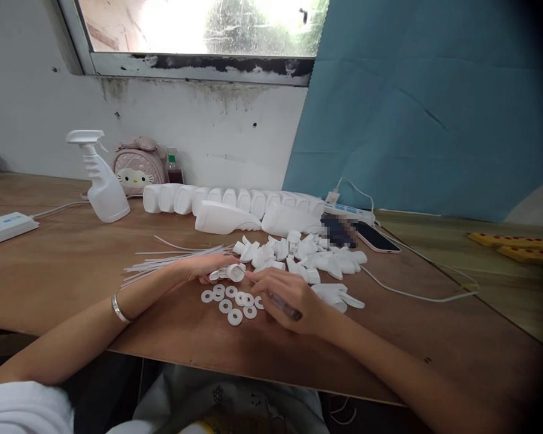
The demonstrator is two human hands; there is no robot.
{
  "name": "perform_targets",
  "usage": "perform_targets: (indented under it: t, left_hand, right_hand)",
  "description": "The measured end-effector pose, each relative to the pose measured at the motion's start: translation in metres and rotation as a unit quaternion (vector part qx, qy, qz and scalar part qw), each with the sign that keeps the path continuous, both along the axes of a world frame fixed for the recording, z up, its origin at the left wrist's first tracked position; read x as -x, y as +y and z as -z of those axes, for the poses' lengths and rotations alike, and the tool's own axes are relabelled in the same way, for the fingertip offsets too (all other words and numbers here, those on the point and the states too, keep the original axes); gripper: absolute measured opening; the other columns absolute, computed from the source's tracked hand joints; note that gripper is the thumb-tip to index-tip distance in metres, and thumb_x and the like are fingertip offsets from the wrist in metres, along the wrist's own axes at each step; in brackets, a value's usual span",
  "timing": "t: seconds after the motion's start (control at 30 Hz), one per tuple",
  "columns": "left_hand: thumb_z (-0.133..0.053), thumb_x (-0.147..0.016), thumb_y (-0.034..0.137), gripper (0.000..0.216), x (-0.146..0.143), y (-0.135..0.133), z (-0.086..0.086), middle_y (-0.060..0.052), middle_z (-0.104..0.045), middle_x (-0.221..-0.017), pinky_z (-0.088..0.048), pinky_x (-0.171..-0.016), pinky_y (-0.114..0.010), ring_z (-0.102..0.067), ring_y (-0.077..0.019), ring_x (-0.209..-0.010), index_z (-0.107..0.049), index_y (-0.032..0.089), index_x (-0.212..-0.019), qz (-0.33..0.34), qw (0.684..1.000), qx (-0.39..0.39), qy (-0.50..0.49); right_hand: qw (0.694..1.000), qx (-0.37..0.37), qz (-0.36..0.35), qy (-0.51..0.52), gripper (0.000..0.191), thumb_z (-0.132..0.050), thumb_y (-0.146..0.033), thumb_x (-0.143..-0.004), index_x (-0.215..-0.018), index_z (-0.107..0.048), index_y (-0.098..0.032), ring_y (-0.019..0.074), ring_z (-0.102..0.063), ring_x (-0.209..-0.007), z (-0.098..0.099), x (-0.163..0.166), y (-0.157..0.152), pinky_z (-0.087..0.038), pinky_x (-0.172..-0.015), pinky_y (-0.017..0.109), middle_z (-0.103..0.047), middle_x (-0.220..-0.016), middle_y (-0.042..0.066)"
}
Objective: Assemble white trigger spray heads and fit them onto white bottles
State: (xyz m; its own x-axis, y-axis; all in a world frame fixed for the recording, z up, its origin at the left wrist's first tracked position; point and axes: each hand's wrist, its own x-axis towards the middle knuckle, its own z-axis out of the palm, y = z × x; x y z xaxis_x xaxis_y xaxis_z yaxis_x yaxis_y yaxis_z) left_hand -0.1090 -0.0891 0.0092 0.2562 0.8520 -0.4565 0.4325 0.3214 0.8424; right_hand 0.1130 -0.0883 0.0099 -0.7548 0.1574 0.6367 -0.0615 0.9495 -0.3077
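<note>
My left hand (209,266) is closed around a white spray trigger head (235,273), its round collar turned toward my right hand. In my right hand (289,295) is a slim pen-like tool with a dark end (284,305), gripped like a pencil, its tip at the collar opening. Just below my hands lie several flat white ring washers (235,316), some overlapping. Beyond them is a pile of white spray trigger heads (330,260). Thin clear dip tubes (163,265) lie fanned out beside my left forearm.
White bottles (228,218) lie in a row across the table. An assembled spray bottle (106,190) stands at the left, near a pink bag (138,166). A phone (376,237), a white cable (416,296) and a power strip (9,228) are also on the wooden table (63,277).
</note>
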Motion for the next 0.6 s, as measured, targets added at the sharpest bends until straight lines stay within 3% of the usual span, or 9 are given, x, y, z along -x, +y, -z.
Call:
perform_targets:
  t: [0.13, 0.33, 0.4, 0.6]
  left_hand:
    - [-0.046, -0.071, 0.058, 0.042, -0.001, 0.001, 0.001, 0.0, -0.035, -0.048, -0.007, -0.036, -0.021, -0.022, -0.0071, -0.035, -0.051, 0.017, -0.061, 0.003, 1.0, 0.016, 0.01]
    - [-0.05, -0.073, 0.053, 0.038, 0.0, -0.001, -0.002, 0.001, -0.032, -0.052, -0.011, -0.034, -0.021, -0.024, -0.0069, -0.038, -0.057, 0.016, -0.067, 0.029, 0.998, -0.039, 0.029]
    - [-0.05, -0.072, 0.054, 0.039, 0.001, -0.001, -0.003, 0.001, -0.033, -0.053, -0.013, -0.033, -0.021, -0.027, -0.0077, -0.038, -0.06, 0.016, -0.069, 0.042, 0.997, -0.047, 0.05]
    - [-0.049, -0.071, 0.058, 0.044, 0.003, 0.002, -0.001, 0.0, -0.034, -0.051, -0.013, -0.032, -0.023, -0.026, -0.0083, -0.037, -0.059, 0.016, -0.066, 0.061, 0.996, -0.039, 0.047]
  right_hand:
    - [0.971, 0.231, 0.055, -0.019, 0.012, -0.046, -0.019, -0.083, -0.081, -0.057, -0.015, 0.0159, -0.061, -0.088, -0.011, -0.003, 0.004, -0.048, -0.07, 0.023, -0.063, -0.082, 0.005]
    - [0.855, 0.516, 0.019, 0.049, 0.011, -0.057, -0.024, -0.074, -0.074, -0.059, -0.013, 0.0198, -0.062, -0.085, -0.014, 0.0, 0.01, -0.05, -0.081, 0.036, -0.064, -0.088, 0.008]
    - [0.837, 0.544, 0.005, 0.059, 0.011, -0.059, -0.024, -0.073, -0.073, -0.059, -0.013, 0.0202, -0.062, -0.086, -0.013, 0.001, 0.009, -0.05, -0.082, 0.037, -0.064, -0.087, 0.008]
    - [0.826, 0.561, -0.004, 0.058, 0.011, -0.06, -0.024, -0.074, -0.074, -0.059, -0.013, 0.0199, -0.061, -0.087, -0.007, 0.002, 0.009, -0.048, -0.085, 0.038, -0.064, -0.091, 0.008]
